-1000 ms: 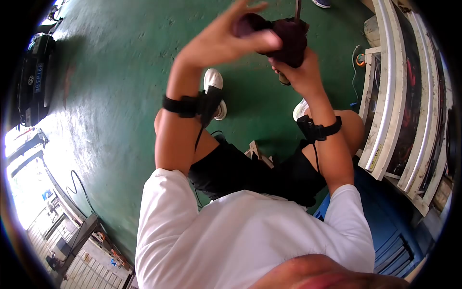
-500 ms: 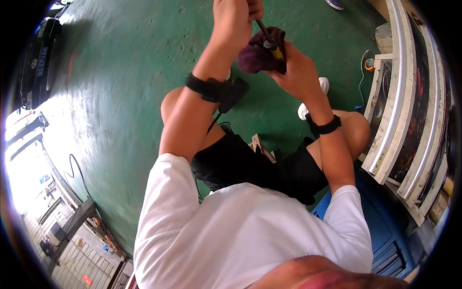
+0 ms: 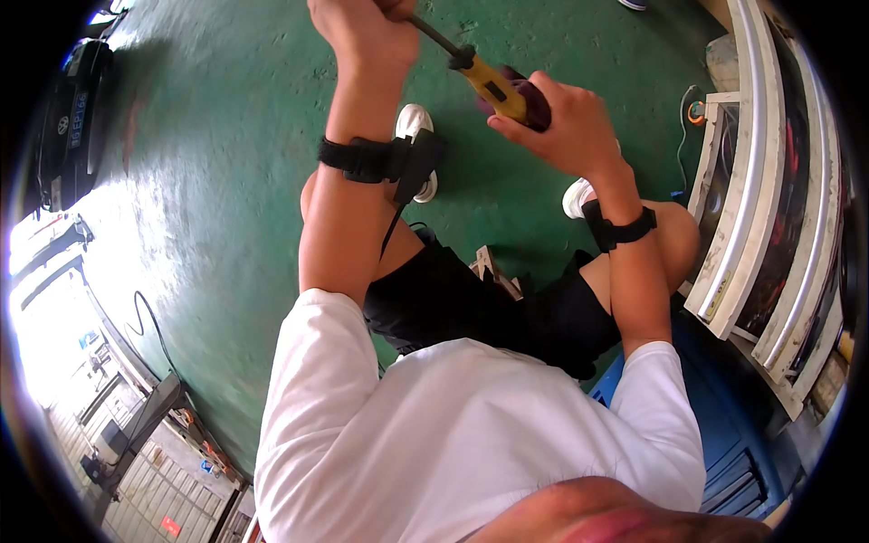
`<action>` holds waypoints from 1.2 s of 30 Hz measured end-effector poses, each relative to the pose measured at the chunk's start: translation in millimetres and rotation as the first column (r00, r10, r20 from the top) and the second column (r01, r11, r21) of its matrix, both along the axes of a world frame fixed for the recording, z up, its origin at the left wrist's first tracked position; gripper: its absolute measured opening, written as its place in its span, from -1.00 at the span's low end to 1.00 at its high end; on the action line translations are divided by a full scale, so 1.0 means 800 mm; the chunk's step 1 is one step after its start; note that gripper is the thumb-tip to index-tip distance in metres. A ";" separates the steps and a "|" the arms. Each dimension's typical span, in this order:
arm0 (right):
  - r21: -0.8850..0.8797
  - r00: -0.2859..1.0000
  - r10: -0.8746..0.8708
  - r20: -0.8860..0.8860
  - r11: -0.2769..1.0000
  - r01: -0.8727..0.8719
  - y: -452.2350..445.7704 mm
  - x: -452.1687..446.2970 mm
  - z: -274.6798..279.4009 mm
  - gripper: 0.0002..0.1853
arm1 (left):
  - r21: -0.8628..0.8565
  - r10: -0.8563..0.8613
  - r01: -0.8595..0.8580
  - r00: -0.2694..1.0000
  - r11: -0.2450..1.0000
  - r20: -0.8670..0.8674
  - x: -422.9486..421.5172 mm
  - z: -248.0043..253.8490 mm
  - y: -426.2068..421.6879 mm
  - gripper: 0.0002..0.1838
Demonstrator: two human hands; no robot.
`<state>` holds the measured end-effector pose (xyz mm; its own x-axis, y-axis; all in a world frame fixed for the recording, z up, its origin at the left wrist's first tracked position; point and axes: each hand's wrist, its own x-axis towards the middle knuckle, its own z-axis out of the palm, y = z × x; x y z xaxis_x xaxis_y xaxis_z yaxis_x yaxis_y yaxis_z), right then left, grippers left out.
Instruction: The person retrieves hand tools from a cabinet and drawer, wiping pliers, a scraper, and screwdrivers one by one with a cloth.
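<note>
A screwdriver with a yellow and black handle (image 3: 498, 91) slants across the top of the view, its dark shaft (image 3: 434, 35) pointing up and left. My left hand (image 3: 367, 29) is closed round the shaft at the top edge; the tip is hidden. Against the handle's rear end, my right hand (image 3: 575, 127) grips a dark maroon cloth (image 3: 534, 104), with the thumb beside the handle. Most of the handle shows outside the cloth.
Below the hands are the green floor (image 3: 244, 109) and my white shoes (image 3: 576, 197). Curved white-framed racks (image 3: 742, 181) stand at the right, above a blue plastic object (image 3: 724, 425). A dark car (image 3: 72, 127) is at far left.
My left hand went from spread fingers over the cloth to a hold on the shaft, then moved left. The cloth slid back, and the yellow handle came into view.
</note>
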<state>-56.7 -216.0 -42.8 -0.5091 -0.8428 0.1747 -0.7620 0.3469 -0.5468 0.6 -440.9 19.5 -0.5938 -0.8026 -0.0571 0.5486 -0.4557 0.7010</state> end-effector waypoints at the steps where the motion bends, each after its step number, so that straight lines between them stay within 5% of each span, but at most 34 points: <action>1: 0.034 0.999 0.041 -0.031 0.999 -0.040 0.003 -0.005 0.002 -0.41 | -0.003 -0.004 0.004 1.000 1.000 0.003 0.001 -0.002 -0.009 -0.50; 2: 0.032 0.999 0.036 -0.027 0.999 -0.035 0.008 -0.009 0.001 -0.41 | -0.032 0.008 -0.010 0.999 0.999 -0.037 0.003 -0.005 -0.024 -0.50; 4: 0.019 0.758 -0.069 0.649 0.997 0.075 0.019 -0.025 -0.004 -0.41 | -0.048 0.075 -0.077 0.996 0.996 -0.047 0.007 0.005 -0.032 -0.51; 5: 0.019 0.758 -0.070 0.648 0.997 0.076 0.027 -0.034 -0.019 -0.41 | -0.048 0.074 -0.076 0.996 0.996 -0.048 0.008 0.003 -0.036 -0.51; 7: -0.443 0.628 0.036 0.777 0.740 0.506 0.023 -0.033 -0.026 -0.42 | -0.109 0.062 -0.067 0.997 0.992 -0.055 0.009 0.002 -0.041 -0.50; 8: -0.372 0.294 0.236 0.926 0.696 0.614 0.038 -0.038 -0.016 -0.35 | -0.108 0.067 -0.072 0.996 0.991 -0.053 0.007 -0.002 -0.040 -0.50; 9: -0.624 -0.084 0.753 0.653 0.597 0.504 0.040 -0.050 -0.011 -0.32 | -0.084 0.052 -0.053 0.998 0.995 -0.019 0.003 -0.002 -0.032 -0.49; 12: -0.568 -0.026 0.683 0.730 0.627 0.532 0.031 -0.032 -0.004 -0.33 | -0.026 0.014 -0.013 0.999 1.000 0.034 -0.006 -0.011 -0.008 -0.46; 14: -0.564 0.493 0.423 0.760 0.807 0.177 0.006 -0.015 0.009 -0.50 | 0.002 -0.014 0.014 0.999 1.000 0.048 -0.015 -0.015 0.010 -0.46; 15: -0.561 0.494 0.420 0.761 0.809 0.177 -0.003 -0.007 0.005 -0.50 | 0.004 -0.029 0.029 0.999 1.000 0.041 -0.018 -0.017 0.020 -0.45; 17: -0.489 0.907 0.311 0.284 0.861 -0.142 -0.014 0.003 -0.009 -0.52 | 0.011 -0.039 0.039 0.999 0.999 0.028 -0.020 -0.018 0.026 -0.45; 23: -0.301 0.922 0.259 0.290 0.939 -0.169 -0.003 0.004 -0.007 -0.39 | -0.010 -0.011 0.011 0.999 1.000 0.043 -0.009 -0.009 0.002 -0.46; 24: -0.253 0.916 0.247 0.315 0.953 -0.170 -0.002 0.004 -0.006 -0.34 | 0.243 -0.166 0.195 0.977 0.950 -0.135 0.001 -0.001 0.000 -0.46; 26: -0.320 0.850 0.251 0.462 0.942 -0.104 -0.002 0.009 -0.006 -0.29 | 0.440 -0.260 0.395 0.905 0.806 -0.335 0.002 -0.003 0.002 -0.46; 28: -0.372 0.761 0.263 0.593 0.928 -0.030 -0.003 0.013 -0.007 -0.23 | 0.102 -0.031 0.025 0.998 0.994 0.050 -0.012 -0.019 0.018 -0.46; 31: -0.352 0.841 0.192 0.507 0.936 -0.001 -0.006 0.016 -0.019 -0.14 | -0.009 -0.068 0.068 0.997 0.998 0.034 -0.012 -0.021 0.037 -0.45; 36: -0.314 0.681 0.187 0.708 0.947 0.065 -0.018 0.015 -0.044 -0.08 | -0.019 -0.137 0.139 0.987 0.990 0.080 -0.010 -0.014 0.046 -0.43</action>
<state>-45.0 -230.2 -78.1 -0.5291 -0.8484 0.0143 -0.0971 0.0438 -0.9943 -7.8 -403.8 8.6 -0.6932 -0.7152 -0.0887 0.4250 -0.5051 0.7512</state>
